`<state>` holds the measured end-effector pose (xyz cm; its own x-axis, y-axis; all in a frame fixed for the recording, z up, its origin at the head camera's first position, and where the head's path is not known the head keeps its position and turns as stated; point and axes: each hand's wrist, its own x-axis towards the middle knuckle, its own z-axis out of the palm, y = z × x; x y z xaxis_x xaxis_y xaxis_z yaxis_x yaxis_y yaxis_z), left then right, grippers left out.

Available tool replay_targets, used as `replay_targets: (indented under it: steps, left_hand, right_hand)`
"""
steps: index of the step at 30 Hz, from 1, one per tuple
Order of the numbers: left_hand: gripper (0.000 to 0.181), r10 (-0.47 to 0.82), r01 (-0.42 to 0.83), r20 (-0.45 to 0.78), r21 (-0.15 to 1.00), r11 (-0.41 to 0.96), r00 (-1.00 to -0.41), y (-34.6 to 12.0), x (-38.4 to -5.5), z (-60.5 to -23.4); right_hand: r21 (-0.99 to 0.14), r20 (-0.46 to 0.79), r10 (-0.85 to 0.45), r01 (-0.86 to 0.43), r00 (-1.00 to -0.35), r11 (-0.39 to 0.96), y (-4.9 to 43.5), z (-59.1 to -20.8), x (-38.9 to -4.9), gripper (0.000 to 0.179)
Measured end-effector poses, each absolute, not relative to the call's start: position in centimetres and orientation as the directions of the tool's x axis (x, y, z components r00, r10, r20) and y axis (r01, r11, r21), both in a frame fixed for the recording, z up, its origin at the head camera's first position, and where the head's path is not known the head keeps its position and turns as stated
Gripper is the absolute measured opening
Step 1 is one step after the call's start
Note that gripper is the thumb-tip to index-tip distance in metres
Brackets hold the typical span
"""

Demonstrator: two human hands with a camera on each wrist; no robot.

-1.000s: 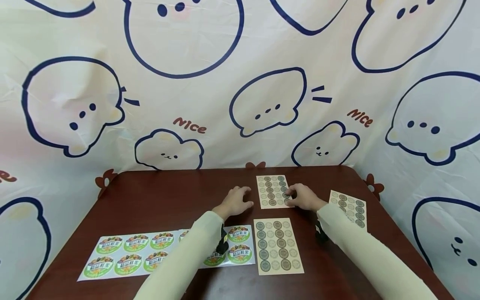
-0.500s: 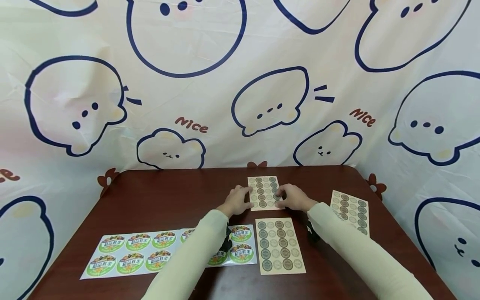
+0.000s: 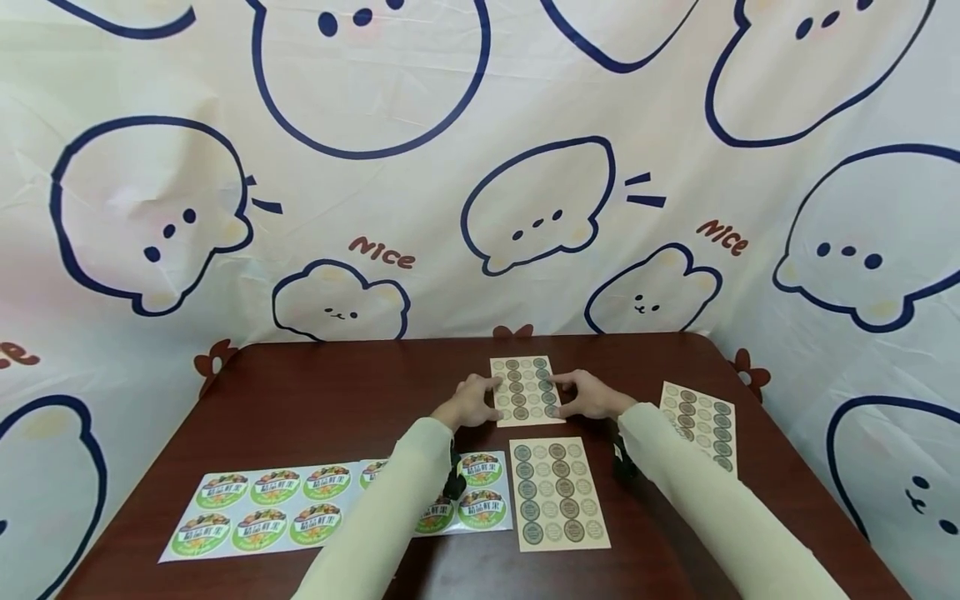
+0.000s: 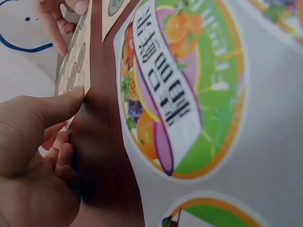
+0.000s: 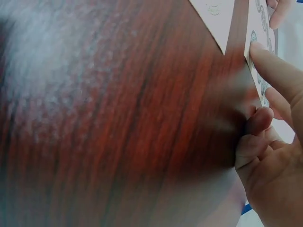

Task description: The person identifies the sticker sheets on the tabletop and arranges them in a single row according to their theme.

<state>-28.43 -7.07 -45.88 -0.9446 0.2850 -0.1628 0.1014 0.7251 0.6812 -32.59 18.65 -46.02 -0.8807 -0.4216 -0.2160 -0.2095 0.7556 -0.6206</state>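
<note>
A small cream sticker sheet (image 3: 527,390) with columns of round grey-brown seals lies toward the back of the table in the head view. My left hand (image 3: 472,402) touches its left edge. Its left thumb (image 4: 71,101) rests on the near corner in the left wrist view. At the right edge is my right hand (image 3: 588,395), thumb and index finger spread apart and touching the sheet. In the right wrist view, the right thumb (image 5: 267,64) lies on the sheet near its corner, the lower fingers curled beside it. Whether any fingertip is under the paper cannot be made out.
A second cream sticker sheet (image 3: 561,494) lies nearer on the brown table (image 3: 330,400). A third sheet (image 3: 701,421) lies at the right, partly behind the right sleeve. White sheets of green fruit labels (image 3: 255,512) stretch across the front left, under the left forearm.
The sticker sheet has slid left with the right hand, then slightly nearer. My left hand, apart from it at first, now touches its left edge.
</note>
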Motion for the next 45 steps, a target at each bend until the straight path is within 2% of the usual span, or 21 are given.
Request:
replay_targets:
  steps: [4,24,45]
  left_hand:
    - [0.067,0.281,0.095,-0.164,0.686,0.721,-0.946,-7.00,-28.45,-46.00]
    - [0.065,0.256,0.078,-0.145,0.713,0.697,-0.956,-6.89,-28.15,-45.87]
    - [0.065,0.252,0.064,-0.152,0.729,0.682,-0.956,-6.80,-28.38,-46.03]
  right_hand:
    - [-0.625,-0.221,-0.398,-0.183,-0.890,0.759,18.56,-46.14,-32.65,0.066]
    - [-0.642,-0.165,-0.408,-0.216,-0.898,0.735,18.33,-46.49,-32.37,0.059]
    - [-0.631,-0.158,-0.417,-0.233,-0.895,0.739,18.36,-46.75,-32.55,0.060]
